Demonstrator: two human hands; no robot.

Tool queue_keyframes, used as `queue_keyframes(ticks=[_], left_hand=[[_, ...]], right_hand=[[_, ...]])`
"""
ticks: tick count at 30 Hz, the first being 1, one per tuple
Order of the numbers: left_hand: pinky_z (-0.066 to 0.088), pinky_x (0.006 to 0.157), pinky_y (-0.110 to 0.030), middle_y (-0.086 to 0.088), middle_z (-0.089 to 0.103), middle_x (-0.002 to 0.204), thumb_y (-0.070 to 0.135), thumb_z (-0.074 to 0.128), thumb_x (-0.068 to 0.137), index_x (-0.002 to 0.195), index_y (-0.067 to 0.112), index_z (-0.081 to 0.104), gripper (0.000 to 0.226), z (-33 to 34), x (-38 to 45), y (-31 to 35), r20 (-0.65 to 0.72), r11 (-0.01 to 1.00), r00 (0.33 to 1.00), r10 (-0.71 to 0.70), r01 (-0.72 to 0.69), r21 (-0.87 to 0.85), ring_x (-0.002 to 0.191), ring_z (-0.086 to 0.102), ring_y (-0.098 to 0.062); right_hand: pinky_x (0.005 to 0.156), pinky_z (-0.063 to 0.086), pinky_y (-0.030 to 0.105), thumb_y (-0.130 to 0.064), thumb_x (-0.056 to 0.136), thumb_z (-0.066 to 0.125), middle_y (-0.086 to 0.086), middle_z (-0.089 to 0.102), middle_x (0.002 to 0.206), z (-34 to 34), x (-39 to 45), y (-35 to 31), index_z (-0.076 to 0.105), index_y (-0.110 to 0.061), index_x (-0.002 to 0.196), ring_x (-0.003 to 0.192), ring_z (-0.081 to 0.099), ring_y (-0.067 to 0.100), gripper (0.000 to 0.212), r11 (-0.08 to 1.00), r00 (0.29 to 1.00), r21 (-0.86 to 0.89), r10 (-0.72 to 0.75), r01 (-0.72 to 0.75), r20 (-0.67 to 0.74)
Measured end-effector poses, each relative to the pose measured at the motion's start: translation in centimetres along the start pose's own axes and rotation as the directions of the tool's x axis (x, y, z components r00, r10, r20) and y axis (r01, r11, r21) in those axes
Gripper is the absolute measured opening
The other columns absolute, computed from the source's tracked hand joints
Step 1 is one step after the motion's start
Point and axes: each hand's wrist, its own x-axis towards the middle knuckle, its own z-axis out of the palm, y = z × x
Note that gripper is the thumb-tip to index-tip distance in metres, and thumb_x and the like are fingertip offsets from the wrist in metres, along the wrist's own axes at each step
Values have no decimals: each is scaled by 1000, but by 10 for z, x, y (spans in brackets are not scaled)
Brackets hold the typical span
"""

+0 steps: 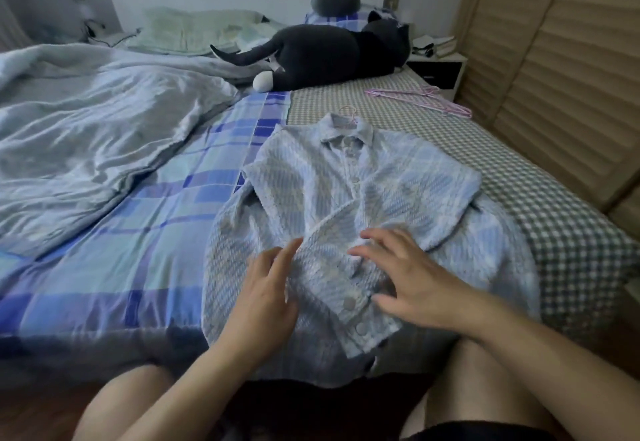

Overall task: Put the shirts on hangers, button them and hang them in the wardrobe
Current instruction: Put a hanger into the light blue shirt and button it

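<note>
A light blue plaid shirt (pixel 388 177) lies face up on the bed, collar away from me. A pink hanger hook (pixel 348 112) sticks out at its collar. The lower front is folded over, showing several buttons along the placket. My left hand (pixel 268 288) lies on the shirt's left side with fingers straight. My right hand (pixel 412 274) hovers over or touches the lower placket, fingers spread and relaxed. Spare pink hangers (pixel 426 99) lie on the bed at the far right.
A grey duvet (pixel 90 135) covers the left of the bed. A dark plush cat (pixel 329 56) lies near the headboard. A slatted wardrobe door (pixel 561 59) stands on the right, with a nightstand (pixel 438 71) beside it. My bare knees are at the bed's near edge.
</note>
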Motion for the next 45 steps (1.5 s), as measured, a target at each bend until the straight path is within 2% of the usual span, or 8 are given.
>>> queue_keyframes(ticks=[4,8,13,19,25,39,43,45], left_hand=[[49,92,-31,6,53,121,20,76,88,147,35,45,69,9,4,-10,-98,965,985,-140,114,-236,105,57,-5],[45,102,-32,2,49,137,33,68,89,139,31,59,51,0,16,-6,-72,990,987,141,-139,38,120,52,-16],[56,74,-24,6,63,115,16,72,93,115,34,58,32,-22,54,30,-163,792,933,-320,170,-586,85,68,-4],[48,89,-20,12,46,134,19,74,90,133,21,59,45,-23,49,38,-351,977,926,142,-189,-103,107,54,2],[52,90,-38,9,45,141,44,66,94,149,29,39,63,-6,48,24,49,984,987,-152,147,97,104,62,-15],[30,41,-27,-4,63,125,10,73,78,86,18,61,16,2,-2,37,-43,878,948,315,-274,392,60,61,-24],[43,46,-39,4,56,83,24,63,92,86,25,39,25,5,-2,34,-159,970,982,104,-65,235,60,57,-29],[43,56,-40,5,55,72,28,58,99,82,23,38,27,-3,5,37,-246,986,955,-166,163,-33,64,53,-19]], right_hand=[[124,8,34,-57,78,76,-9,6,162,41,-4,-8,18,-38,158,151,-1,14,100,997,998,-77,29,-24,62],[107,43,42,-42,85,56,-5,52,140,52,5,-9,52,-31,144,128,45,20,60,1000,991,21,-8,11,-134],[56,42,26,-40,101,56,-7,56,68,2,39,-24,69,-24,90,57,49,6,23,729,870,643,453,-235,-196],[72,52,34,-40,103,54,18,75,93,-13,79,-28,70,-6,100,81,68,26,37,469,898,841,438,-270,44],[86,56,39,-37,107,46,3,78,98,40,81,-25,68,-17,110,92,74,18,30,470,886,797,434,-380,166],[92,55,59,-53,93,54,12,74,100,55,80,-22,68,-23,98,97,72,32,33,414,824,820,554,-396,119],[88,51,70,-37,100,56,30,69,107,41,89,-27,64,-8,102,103,65,53,30,242,752,901,647,-359,126],[82,60,47,-37,102,55,15,68,92,16,97,-33,59,-9,95,87,71,31,29,259,646,956,755,-137,-112]])
